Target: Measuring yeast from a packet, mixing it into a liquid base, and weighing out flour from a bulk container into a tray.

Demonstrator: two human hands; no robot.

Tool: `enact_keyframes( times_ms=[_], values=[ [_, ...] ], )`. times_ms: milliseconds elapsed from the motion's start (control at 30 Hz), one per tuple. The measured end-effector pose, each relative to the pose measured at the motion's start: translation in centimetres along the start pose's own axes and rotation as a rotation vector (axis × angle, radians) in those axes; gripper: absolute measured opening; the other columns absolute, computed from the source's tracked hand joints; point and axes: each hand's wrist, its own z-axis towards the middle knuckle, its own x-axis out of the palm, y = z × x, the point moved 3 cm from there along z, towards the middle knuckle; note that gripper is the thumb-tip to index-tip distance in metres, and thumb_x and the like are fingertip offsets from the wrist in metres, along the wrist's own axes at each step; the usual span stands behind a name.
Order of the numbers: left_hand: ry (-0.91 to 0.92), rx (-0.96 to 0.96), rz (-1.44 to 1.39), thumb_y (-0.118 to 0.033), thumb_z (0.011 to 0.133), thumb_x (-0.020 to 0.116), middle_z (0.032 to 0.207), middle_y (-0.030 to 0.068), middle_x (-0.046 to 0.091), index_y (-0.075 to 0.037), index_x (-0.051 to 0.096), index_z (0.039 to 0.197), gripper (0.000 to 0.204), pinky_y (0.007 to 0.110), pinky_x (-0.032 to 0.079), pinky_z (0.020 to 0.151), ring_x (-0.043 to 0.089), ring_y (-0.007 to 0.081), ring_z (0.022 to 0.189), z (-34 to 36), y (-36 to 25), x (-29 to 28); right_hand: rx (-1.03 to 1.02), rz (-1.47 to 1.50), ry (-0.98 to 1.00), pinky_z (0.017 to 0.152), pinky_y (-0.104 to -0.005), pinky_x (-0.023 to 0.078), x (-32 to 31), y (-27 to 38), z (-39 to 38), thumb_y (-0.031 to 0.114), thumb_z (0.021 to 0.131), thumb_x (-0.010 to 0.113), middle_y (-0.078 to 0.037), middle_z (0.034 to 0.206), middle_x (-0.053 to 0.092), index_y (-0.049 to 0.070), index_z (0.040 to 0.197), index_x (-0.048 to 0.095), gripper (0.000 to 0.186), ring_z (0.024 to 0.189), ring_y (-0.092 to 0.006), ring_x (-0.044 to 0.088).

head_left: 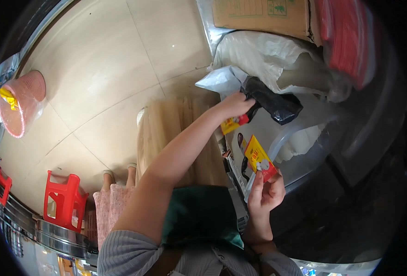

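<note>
Left hand (pixel 236 105) is closed on a small yellow-red packet (pixel 234 123), touching the black plastic bag (pixel 275 103). Right hand (pixel 267 191), below that bag, pinches a second yellow-red sachet (pixel 258 158) between its fingertips.

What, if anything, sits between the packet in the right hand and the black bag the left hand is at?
Nothing visible blocks it. The right hand holds a yellow-and-red packet upright; only open space separates it from the black bag, where the left hand grips another small packet at the bag's edge.
</note>
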Motion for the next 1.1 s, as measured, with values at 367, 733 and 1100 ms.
enact_keyframes(
  times_ms=[367,733,1100],
  values=[
    [-0.519,0.078,0.422,-0.051,0.066,0.061,0.085,0.0159,0.061,-0.001,0.06,0.09,0.056,0.035,0.047,0.068,0.059,0.0279,0.08,-5.0,-1.1,-2.5,0.266,0.263,0.123,0.068,-0.0278,0.048,-0.1,1.5,-2.5,0.001,0.079,0.052,-0.018,0.09,0.058,-0.004,0.074,0.047,0.009,0.075,-0.0203,0.06],
    [-0.276,-0.038,-0.72,-0.032,0.087,0.046,0.063,0.0007,0.051,0.0,0.058,0.088,0.034,0.017,0.031,0.042,0.035,0.0035,0.042,-32.5,-23.1,-4.2,0.615,0.882,0.226,0.059,-0.0241,0.049,-9.7,14.3,-5.3,0.012,0.084,0.051,-0.011,0.079,0.06,-0.002,0.085,0.051,0.014,0.065,-0.016,0.06],
    [-0.067,0.109,-0.378,-0.01,0.08,0.057,0.053,-0.0041,0.047,0.001,0.058,0.088,0.013,0.016,0.024,0.037,0.034,0.0004,0.04,-40.5,-40.1,7.2,0.268,1.191,-0.081,0.064,-0.0211,0.046,-25.8,18.6,-13.8,0.009,0.081,0.056,-0.008,0.087,0.06,-0.001,0.096,0.051,0.019,0.074,-0.0129,0.059]
  ],
)
